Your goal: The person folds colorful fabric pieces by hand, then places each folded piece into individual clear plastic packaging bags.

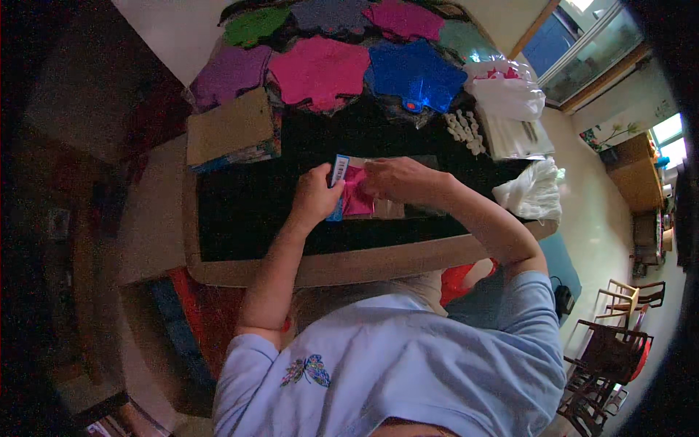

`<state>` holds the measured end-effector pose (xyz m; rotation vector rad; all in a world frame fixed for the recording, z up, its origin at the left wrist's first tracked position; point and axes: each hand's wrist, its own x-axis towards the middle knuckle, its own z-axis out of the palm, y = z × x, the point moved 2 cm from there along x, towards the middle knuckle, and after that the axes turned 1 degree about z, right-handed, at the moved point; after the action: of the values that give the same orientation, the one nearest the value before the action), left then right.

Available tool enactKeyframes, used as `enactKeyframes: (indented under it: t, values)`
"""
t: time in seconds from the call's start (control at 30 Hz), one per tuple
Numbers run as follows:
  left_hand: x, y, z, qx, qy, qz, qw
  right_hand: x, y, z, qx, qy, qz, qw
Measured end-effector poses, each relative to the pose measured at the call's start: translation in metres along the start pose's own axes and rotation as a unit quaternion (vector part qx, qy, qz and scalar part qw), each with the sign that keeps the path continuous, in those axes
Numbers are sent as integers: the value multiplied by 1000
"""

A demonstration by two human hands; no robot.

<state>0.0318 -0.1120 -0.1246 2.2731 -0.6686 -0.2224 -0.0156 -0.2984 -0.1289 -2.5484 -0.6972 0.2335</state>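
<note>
At the middle of the dark table cover, my left hand (316, 195) is closed on the edge of a blue card (334, 213) that bears a white label. Bright pink folded cloth (357, 195) lies against the card. My right hand (399, 179) reaches over from the right, its fingers bent and pressed together at the cloth's upper right. Its fingertips are partly hidden. Under this hand a clear plastic bag (390, 210) spreads to the right, and I cannot tell how much of the cloth is inside it.
Flat garment stacks line the far side, including purple (231, 75), pink (319, 71) and blue (416, 73) ones. A pile of beige cards (229, 131) lies left. At right are small white bundles (464, 132), plastic sleeves (518, 138) and white strands (531, 192).
</note>
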Motion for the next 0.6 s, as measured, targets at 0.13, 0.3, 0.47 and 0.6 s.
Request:
enactKeyframes:
  t: [0.13,0.3,0.47,0.6]
  values:
    - [-2,1,-4,-32,-13,2,999,0,-30,-25,-121,-53,-74,988]
    - [-2,2,-2,-57,-32,-27,998,-6,-24,-26,-132,-97,-114,980]
    - [-6,2,4,-27,12,32,999,-4,-23,-28,-22,-132,-59,989]
    - [-11,18,-3,0,36,48,998,-7,-23,-26,28,-115,-28,993]
